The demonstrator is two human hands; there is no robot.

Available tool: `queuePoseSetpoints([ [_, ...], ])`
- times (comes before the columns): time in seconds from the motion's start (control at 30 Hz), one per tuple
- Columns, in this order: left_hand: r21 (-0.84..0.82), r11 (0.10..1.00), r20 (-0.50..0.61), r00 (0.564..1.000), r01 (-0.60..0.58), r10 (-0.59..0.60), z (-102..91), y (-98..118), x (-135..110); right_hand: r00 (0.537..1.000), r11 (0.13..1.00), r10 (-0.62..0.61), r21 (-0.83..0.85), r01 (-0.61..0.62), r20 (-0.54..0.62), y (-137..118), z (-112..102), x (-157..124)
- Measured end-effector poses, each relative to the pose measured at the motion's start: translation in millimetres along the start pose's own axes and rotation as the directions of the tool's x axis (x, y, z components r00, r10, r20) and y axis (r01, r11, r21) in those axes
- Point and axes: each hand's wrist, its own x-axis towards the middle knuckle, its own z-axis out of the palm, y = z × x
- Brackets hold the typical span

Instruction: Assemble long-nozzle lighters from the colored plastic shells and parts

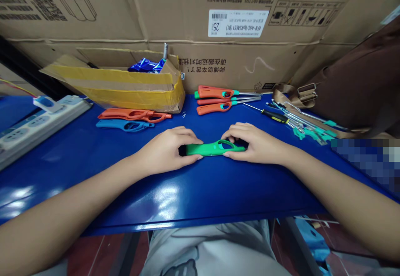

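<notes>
My left hand (170, 147) and right hand (254, 142) grip a green lighter casing (207, 149) at both ends, back from the counter's (212, 195) front edge.

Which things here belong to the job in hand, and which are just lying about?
Job, apparently:
green casing, in left hand and right hand
blue casing
orange casings
orange lighters
screwdriver
teal-ended rods

Probably just lying about:
power strip
brown strap

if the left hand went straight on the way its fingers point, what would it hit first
Probably the right hand, which faces the left hand along the green casing both hold; exact depth is hard to judge.
</notes>
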Motion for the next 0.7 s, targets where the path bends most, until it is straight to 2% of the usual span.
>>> queuePoseSetpoints([
  [0.7, 0.044, 0.998, 0.008, 0.999, -0.034, 0.034, 1.0, 0.8, -1.0, 1.000, 1.000, 0.002, 0.004, -0.002, 0.011, -1.9, -1.8, -0.9],
])
